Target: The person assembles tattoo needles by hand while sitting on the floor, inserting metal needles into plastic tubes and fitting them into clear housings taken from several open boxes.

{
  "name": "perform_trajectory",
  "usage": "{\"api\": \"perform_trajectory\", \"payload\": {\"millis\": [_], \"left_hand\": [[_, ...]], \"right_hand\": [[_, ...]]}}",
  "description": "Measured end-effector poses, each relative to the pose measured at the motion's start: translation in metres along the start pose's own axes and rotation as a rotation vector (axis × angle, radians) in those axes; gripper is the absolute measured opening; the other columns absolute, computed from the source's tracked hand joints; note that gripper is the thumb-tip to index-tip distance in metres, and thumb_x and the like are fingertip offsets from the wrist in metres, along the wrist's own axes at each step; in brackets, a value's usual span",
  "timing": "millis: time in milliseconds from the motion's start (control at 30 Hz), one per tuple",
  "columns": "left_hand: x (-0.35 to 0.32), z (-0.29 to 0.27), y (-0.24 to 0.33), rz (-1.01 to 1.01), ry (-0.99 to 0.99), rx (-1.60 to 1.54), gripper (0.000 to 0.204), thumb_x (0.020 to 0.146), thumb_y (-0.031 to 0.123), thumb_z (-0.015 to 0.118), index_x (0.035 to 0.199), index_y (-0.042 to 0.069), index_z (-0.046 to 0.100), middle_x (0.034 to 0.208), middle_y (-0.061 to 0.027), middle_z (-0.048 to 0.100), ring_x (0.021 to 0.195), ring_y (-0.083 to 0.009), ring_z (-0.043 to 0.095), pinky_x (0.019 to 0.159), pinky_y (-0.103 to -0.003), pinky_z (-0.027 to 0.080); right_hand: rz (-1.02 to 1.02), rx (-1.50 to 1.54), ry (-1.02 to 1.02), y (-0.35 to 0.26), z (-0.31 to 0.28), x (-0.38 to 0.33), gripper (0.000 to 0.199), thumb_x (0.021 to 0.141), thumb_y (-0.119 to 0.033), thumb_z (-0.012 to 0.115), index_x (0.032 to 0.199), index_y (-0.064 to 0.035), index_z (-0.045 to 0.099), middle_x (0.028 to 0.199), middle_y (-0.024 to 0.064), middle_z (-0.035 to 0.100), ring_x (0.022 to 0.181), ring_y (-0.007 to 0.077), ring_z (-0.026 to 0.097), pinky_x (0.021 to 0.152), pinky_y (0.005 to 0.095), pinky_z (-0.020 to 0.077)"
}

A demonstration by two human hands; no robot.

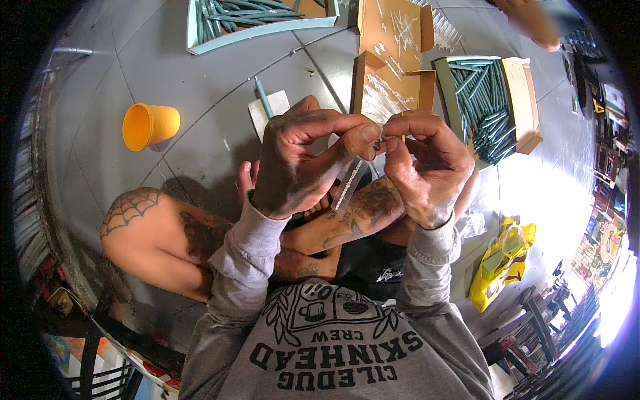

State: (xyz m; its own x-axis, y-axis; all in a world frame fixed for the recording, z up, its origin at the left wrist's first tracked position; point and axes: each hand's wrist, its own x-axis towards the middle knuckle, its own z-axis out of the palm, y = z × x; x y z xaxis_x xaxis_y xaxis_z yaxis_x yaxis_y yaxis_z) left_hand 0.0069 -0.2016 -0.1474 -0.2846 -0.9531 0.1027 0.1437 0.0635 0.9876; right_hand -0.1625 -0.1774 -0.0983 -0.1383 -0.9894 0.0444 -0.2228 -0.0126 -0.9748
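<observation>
My left hand [307, 153] and my right hand [427, 157] meet over my crossed legs, thumbs and fingers pinched together. Something small and thin sits between the fingertips, too small to make out. A clear plastic strip with printing [351, 187] shows just below them; whether it hangs from my fingers I cannot tell. Past my left hand, a blue-green pen-like stick [264, 99] rests on a white rectangular piece [279, 101] on the floor. Beyond my right hand stands an open brown cardboard box [427, 93] with thin white pieces scattered inside.
A box of dark green pen-like sticks [483, 100] stands right; a tray [267, 30] of similar ones is at the far side. An orange cup [150, 127] lies tipped at left. A yellow bag [503, 263] sits at right. Another person's limb [537, 23] shows far right.
</observation>
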Motion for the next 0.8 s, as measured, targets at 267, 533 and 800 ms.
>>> {"api": "perform_trajectory", "payload": {"millis": [267, 533, 800], "left_hand": [[0.004, -0.008, 0.009, 0.094, -0.008, 0.287, 0.018, 0.090, 0.025, 0.072, 0.096, 0.009, 0.078, 0.078, -0.0010, 0.073, 0.065, -0.0079, 0.043, 0.061, -0.028, 0.038], [0.009, -0.013, 0.009, 0.253, -0.083, 0.403, 0.016, 0.089, 0.024, 0.071, 0.097, 0.012, 0.077, 0.076, -0.0014, 0.072, 0.060, -0.0138, 0.047, 0.064, -0.028, 0.038], [0.003, -0.009, 0.011, 0.218, -0.111, 0.380, 0.011, 0.085, 0.014, 0.077, 0.094, 0.008, 0.076, 0.083, -0.0029, 0.073, 0.071, -0.0138, 0.047, 0.067, -0.029, 0.039]], "right_hand": [[-0.205, -0.262, 0.026, 0.004, 0.003, 0.008, 0.012, 0.070, -0.002, 0.075, 0.079, -0.0060, 0.069, 0.072, 0.0039, 0.067, 0.063, 0.0154, 0.067, 0.061, 0.0278, 0.0520], [-0.373, -0.487, 0.015, 0.000, 0.007, 0.009, 0.010, 0.071, -0.005, 0.074, 0.078, -0.0068, 0.067, 0.068, 0.0065, 0.061, 0.057, 0.0222, 0.063, 0.053, 0.0326, 0.0502], [-0.377, -0.470, 0.026, 0.003, 0.001, -0.001, 0.011, 0.070, -0.004, 0.072, 0.080, -0.0072, 0.067, 0.069, 0.0078, 0.062, 0.058, 0.0235, 0.064, 0.055, 0.0322, 0.0510]]}}
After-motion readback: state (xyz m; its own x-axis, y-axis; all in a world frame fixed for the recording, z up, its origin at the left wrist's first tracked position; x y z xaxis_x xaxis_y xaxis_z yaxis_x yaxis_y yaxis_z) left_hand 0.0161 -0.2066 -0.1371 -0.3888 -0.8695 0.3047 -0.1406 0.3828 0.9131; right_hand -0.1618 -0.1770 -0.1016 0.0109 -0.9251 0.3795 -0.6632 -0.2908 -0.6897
